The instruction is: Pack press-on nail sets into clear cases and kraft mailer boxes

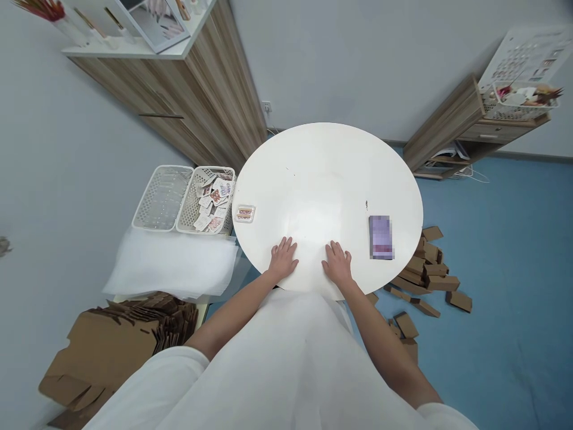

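Note:
Both palms rest on the near part of a round white table (329, 161). My left hand (282, 260) lies flat with its fingers spread and holds nothing. A short way to the right, my right hand (338, 263) also lies flat, fingers apart, with nothing under it that shows. Right of that hand is a purple rectangular item (381, 237), blurred by pixelation, so its kind cannot be told. At the table's left edge sits a small clear case (245, 214) with pinkish contents.
Beside the table on the left stand a white basket of small printed packets (213, 200), a basket with clear plastic pieces (163, 197), white translucent sheets (174, 263) and flattened cardboard boxes (111, 352). Small brown boxes (425, 269) litter the floor at right. Wooden cabinets (215, 77) stand behind.

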Demonstrator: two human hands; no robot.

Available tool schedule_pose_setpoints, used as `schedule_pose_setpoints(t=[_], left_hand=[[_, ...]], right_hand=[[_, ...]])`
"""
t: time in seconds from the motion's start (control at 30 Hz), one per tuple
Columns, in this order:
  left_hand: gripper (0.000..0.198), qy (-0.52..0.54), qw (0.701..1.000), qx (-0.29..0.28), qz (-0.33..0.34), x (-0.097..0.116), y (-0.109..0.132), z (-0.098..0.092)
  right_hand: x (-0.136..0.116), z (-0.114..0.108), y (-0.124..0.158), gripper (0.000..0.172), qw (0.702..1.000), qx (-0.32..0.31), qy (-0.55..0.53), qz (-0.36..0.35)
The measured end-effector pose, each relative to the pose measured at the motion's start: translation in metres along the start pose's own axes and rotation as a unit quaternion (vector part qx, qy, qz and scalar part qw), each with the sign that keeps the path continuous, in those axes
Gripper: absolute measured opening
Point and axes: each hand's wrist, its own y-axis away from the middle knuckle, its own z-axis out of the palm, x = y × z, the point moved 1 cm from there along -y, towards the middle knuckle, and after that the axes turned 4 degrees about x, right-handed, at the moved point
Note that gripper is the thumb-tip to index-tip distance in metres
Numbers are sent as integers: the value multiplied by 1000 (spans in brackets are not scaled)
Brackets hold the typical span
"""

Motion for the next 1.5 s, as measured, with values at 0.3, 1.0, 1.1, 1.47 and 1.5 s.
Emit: schedule_pose_setpoints(t=[0.3,1.0,1.1,1.47,1.5], left_hand=[[50,-60,998,-5,17,-3,1,3],[71,152,964,159,-147,-137,-10,-82],[74,222,951,143,-162,-148,-20,-90],[77,300,935,77,-173,-163,-32,-104],[77,300,936,75,-169,-164,-31,-104]], right_hand=[[-2,0,2,49,1000,-2,11,3],[-155,4,-69,53,980,-55,-185,-51],[-189,11,-92,56,966,-79,-244,-40],[-237,27,-122,68,894,-117,-420,102],[-238,28,-122,69,892,-115,-424,105]])
